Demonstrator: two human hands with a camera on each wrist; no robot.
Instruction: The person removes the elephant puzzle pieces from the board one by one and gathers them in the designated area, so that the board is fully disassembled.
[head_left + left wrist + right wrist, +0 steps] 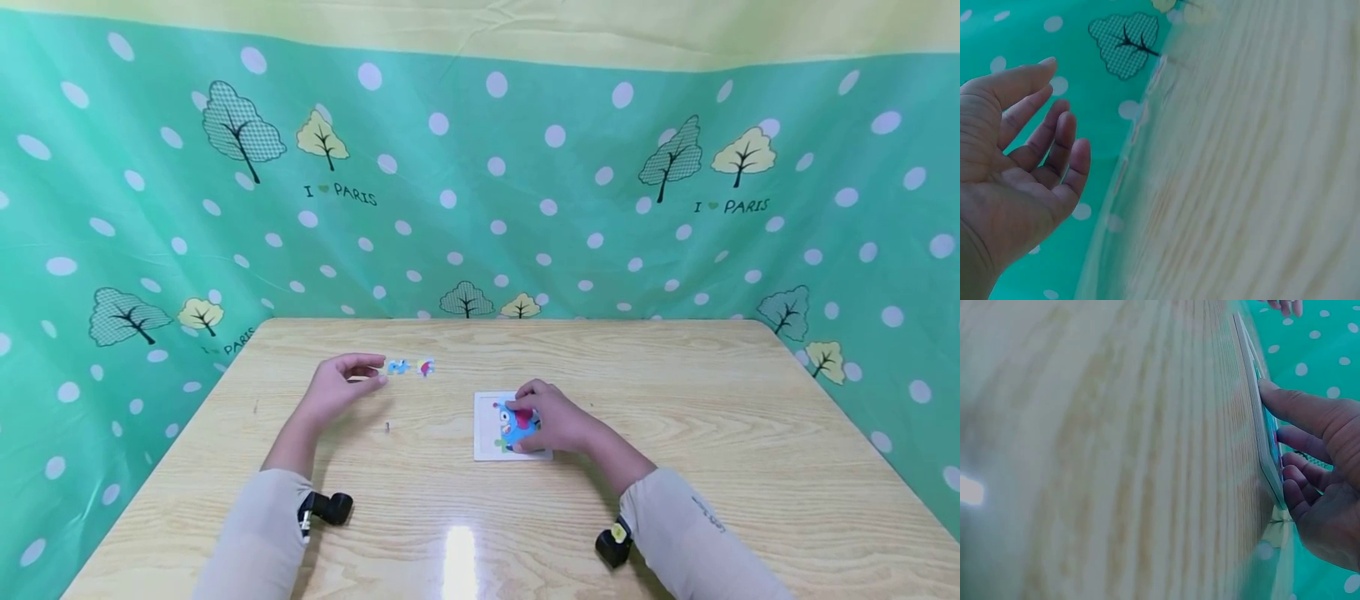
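Head view's got the right hand [557,419], thumb and fingers spread, touching the blue cartoon picture [513,430] in a white puzzle tray [484,421] on the worktop [675,375]. Left hand [339,390] holds nothing, thumb and fingers apart, just beside two loose puzzle pieces [426,367]; can't tell if it's touching the nearer one.

Tabletop [750,433], 6 o'clock: pale wood grain, smooth, glossy, bright reflection. Backdrop [525,242], 12 o'clock: printed, cloth-like sheeting, softly creased. Puzzle tray [487,421], between 5 and 6 o'clock: smooth, white; material uncertain. Sleeves [251,533], between 7 and 8, 4 and 5 o'clock: matt cloth. Wrist cameras [341,508], 7 and 5 o'clock: black, apparently plastic.
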